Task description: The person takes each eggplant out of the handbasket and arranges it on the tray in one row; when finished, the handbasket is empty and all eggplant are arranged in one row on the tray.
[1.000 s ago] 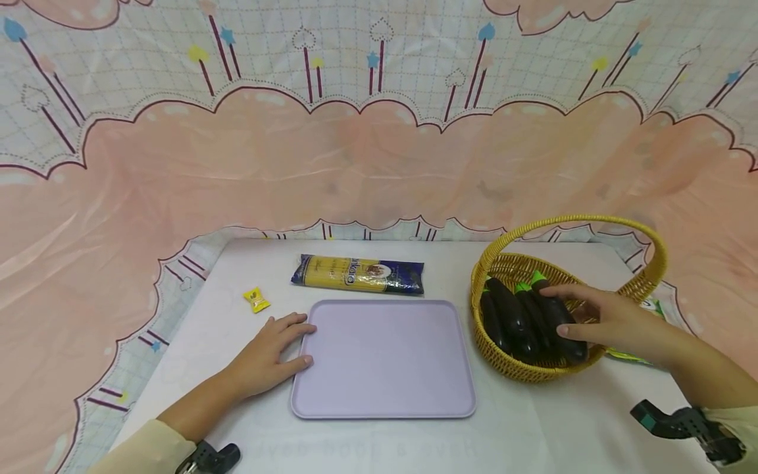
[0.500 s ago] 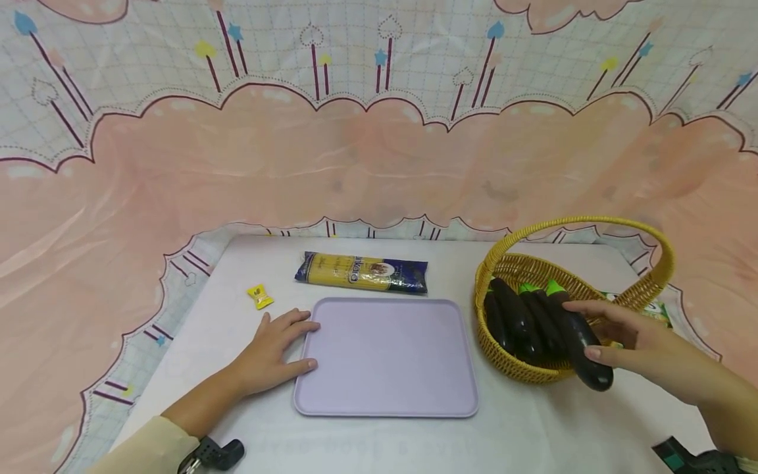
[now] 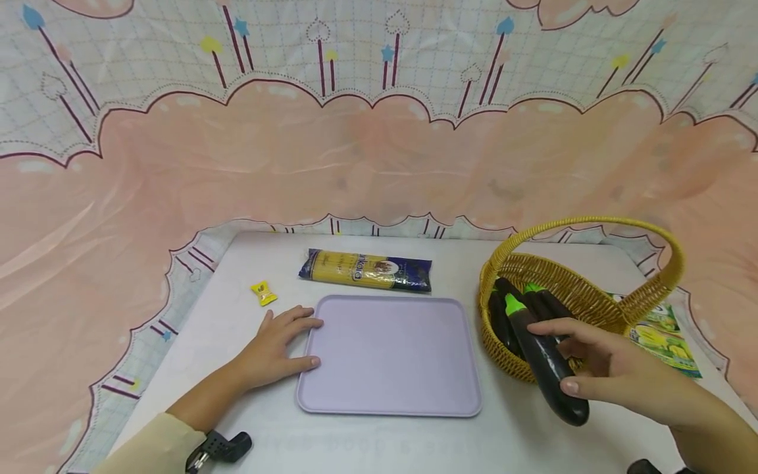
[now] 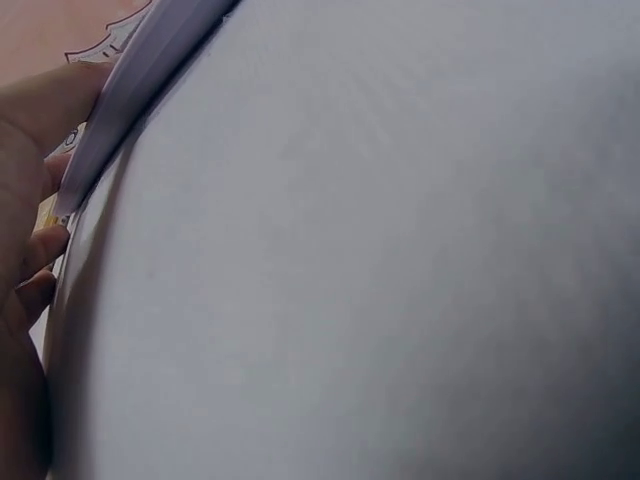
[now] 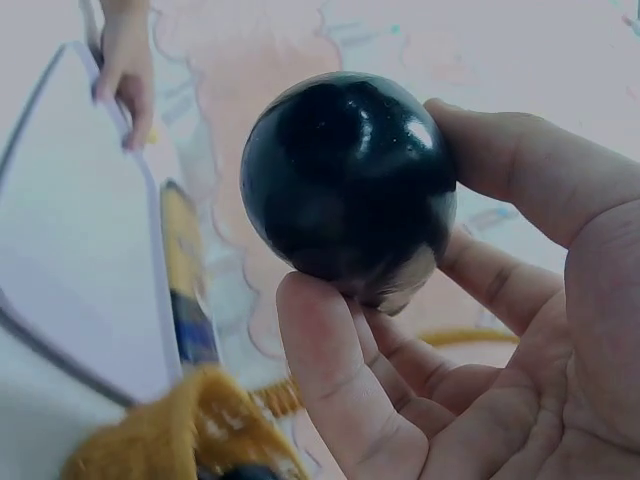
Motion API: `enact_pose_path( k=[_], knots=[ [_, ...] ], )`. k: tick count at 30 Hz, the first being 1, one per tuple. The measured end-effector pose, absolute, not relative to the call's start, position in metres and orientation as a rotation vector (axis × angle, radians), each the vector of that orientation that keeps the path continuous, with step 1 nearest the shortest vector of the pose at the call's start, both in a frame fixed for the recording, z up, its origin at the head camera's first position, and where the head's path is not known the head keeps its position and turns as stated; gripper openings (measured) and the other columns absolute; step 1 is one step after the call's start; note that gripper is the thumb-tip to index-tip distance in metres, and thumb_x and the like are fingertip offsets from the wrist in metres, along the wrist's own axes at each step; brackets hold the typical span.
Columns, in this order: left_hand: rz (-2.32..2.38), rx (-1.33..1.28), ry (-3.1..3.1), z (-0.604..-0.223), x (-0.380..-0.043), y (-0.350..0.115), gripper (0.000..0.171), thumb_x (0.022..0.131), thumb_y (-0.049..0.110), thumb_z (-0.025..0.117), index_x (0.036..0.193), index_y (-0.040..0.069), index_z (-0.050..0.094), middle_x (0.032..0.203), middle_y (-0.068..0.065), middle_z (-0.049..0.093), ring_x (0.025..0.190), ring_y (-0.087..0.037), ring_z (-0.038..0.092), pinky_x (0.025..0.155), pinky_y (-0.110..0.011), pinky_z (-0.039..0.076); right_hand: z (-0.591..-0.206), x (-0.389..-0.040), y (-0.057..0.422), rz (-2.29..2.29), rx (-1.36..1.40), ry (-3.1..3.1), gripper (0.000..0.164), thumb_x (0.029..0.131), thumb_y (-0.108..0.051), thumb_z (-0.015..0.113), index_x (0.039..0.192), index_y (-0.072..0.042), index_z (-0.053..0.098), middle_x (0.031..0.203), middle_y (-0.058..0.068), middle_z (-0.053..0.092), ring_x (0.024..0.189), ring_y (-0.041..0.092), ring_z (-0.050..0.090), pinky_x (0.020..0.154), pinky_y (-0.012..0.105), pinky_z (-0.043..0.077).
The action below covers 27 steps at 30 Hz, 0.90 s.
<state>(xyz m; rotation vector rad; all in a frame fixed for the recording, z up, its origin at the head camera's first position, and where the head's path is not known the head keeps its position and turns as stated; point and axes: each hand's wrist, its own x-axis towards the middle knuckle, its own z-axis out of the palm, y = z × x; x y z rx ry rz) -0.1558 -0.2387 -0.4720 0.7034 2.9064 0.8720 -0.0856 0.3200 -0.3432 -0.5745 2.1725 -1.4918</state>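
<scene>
From overhead, the right hand point(image 3: 618, 382) has thumb and fingers clamped on a dark eggplant point(image 3: 547, 372), held tilted over the near rim of the wicker basket point(image 3: 495, 355) toward the bench's point(image 3: 414, 447) right edge, blunt end out past the rim. I'd call it stiff and rather slippery, probably not fragile; its weight I can't judge. The thick middle seems the safest hold, thumb opposite fingers. It is glossy and near-black, with a bright green cap. The left hand point(image 3: 275, 352) lies with fingers apart on the left edge of the lilac tray point(image 3: 391, 355). From the left wrist, that hand's digits meet the tray's edge, the pale bench top beside it. From the right wrist, the eggplant's round end shows smooth and shiny, fingers pressed on its sides.
</scene>
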Motion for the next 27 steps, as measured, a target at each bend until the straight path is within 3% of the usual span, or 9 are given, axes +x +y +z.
enact_pose_path(
  k=[7, 12, 17, 24, 27],
  knots=[
    [0.897, 0.638, 2.889, -0.471, -0.158, -0.240, 0.068, 0.084, 0.047, 0.088, 0.143, 0.020, 0.067, 0.161, -0.014, 0.050, 0.155, -0.044, 0.035, 0.124, -0.078, -0.001, -0.348, -0.093, 0.286, -1.476, -0.617, 2.137, 0.060, 0.101, -0.003, 0.068, 0.156, -0.021, 0.051, 0.138, 0.029, 0.050, 0.109, 0.032, 0.064, 0.076, 0.043, 0.067],
    [0.919, 0.606, 2.882, -0.472, -0.160, -0.237, 0.069, 0.082, 0.047, 0.090, 0.142, 0.021, 0.068, 0.161, -0.013, 0.050, 0.157, -0.043, 0.033, 0.125, -0.076, -0.002, -0.354, -0.101, 0.262, -1.496, -0.668, 2.146, 0.059, 0.101, -0.005, 0.070, 0.156, -0.018, 0.051, 0.144, 0.031, 0.049, 0.109, 0.035, 0.065, 0.077, 0.042, 0.066],
    [0.943, 0.587, 2.871, -0.474, -0.161, -0.234, 0.070, 0.080, 0.047, 0.091, 0.142, 0.021, 0.068, 0.161, -0.011, 0.052, 0.157, -0.042, 0.033, 0.126, -0.075, -0.002, -0.360, -0.108, 0.241, -1.428, -0.574, 2.265, 0.061, 0.098, -0.017, 0.079, 0.154, -0.022, 0.055, 0.151, 0.027, 0.047, 0.111, 0.038, 0.063, 0.079, 0.040, 0.065],
    [0.955, 0.544, 2.824, -0.471, -0.162, -0.237, 0.076, 0.079, 0.050, 0.092, 0.144, 0.022, 0.066, 0.165, -0.008, 0.048, 0.159, -0.040, 0.030, 0.128, -0.070, -0.005, -0.362, -0.119, 0.216, -1.287, -0.500, 2.427, 0.062, 0.091, -0.030, 0.086, 0.147, -0.033, 0.061, 0.128, 0.013, 0.063, 0.103, 0.031, 0.062, 0.075, 0.039, 0.058],
    [0.977, 0.524, 2.797, -0.469, -0.162, -0.240, 0.077, 0.078, 0.048, 0.094, 0.145, 0.023, 0.065, 0.166, -0.006, 0.047, 0.159, -0.038, 0.029, 0.129, -0.068, -0.006, -0.364, -0.126, 0.205, -1.277, -0.495, 2.419, 0.062, 0.091, -0.031, 0.087, 0.148, -0.033, 0.061, 0.130, 0.011, 0.063, 0.104, 0.030, 0.063, 0.072, 0.039, 0.057]
  ],
)
